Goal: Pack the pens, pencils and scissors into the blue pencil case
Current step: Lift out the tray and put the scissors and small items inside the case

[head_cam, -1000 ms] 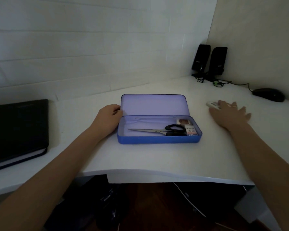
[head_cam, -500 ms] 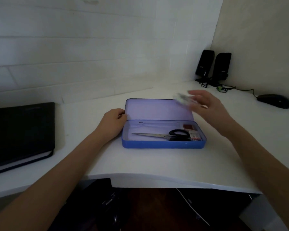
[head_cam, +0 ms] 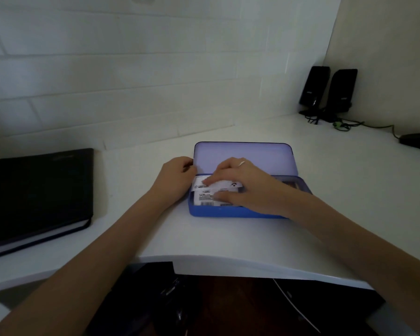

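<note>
The blue pencil case [head_cam: 230, 212] lies open on the white desk, its lid [head_cam: 257, 156] standing up at the back. My right hand [head_cam: 247, 184] reaches into the case and holds a white printed packet [head_cam: 207, 192] down in its left half, fingers above it and thumb below. My left hand [head_cam: 177, 177] grips the case's left end with curled fingers. The scissors are hidden under my right hand. A small brownish item [head_cam: 292, 184] shows at the case's right end.
A black notebook [head_cam: 34, 197] lies at the left of the desk [head_cam: 228, 238]. Two black speakers [head_cam: 327, 90] with cables stand in the far right corner, and a black mouse [head_cam: 417, 141] lies at the right edge. The desk's front edge curves just below the case.
My right hand carried the white packet from the desk at the right, over the lid, down into the case's left half. My left hand stayed at the case's left end.
</note>
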`<state>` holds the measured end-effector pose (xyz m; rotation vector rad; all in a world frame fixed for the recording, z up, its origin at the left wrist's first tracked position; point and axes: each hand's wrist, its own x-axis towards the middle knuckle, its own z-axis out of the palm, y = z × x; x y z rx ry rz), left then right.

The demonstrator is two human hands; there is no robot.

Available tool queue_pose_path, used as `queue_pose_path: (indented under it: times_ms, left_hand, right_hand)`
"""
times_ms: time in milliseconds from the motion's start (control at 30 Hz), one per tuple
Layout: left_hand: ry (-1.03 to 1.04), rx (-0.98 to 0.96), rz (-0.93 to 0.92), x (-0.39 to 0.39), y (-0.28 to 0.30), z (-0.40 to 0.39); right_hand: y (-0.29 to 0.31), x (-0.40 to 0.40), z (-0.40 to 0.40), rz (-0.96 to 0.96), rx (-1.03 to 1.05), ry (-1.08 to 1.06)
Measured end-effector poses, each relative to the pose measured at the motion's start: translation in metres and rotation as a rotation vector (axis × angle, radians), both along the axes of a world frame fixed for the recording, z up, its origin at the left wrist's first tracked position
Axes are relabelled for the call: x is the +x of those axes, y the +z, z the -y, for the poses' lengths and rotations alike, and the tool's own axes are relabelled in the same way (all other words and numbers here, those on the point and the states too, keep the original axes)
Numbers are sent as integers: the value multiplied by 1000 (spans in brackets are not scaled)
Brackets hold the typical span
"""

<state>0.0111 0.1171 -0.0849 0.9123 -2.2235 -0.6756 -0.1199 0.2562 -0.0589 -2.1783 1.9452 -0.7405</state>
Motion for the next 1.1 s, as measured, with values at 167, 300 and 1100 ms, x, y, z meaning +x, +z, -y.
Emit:
queue_pose_path:
  times_ms: [167,300,1100]
  left_hand:
    - [1,-2,18,0,-1,3]
    - [6,21,-6,1,-1,2]
    - [261,248,-316,11,5,20]
  right_hand:
    - [8,-4,-3,-10,-77,-113]
    - [14,-24,-17,300,-134,-257]
    - [-29,-119,6,88,115,-533]
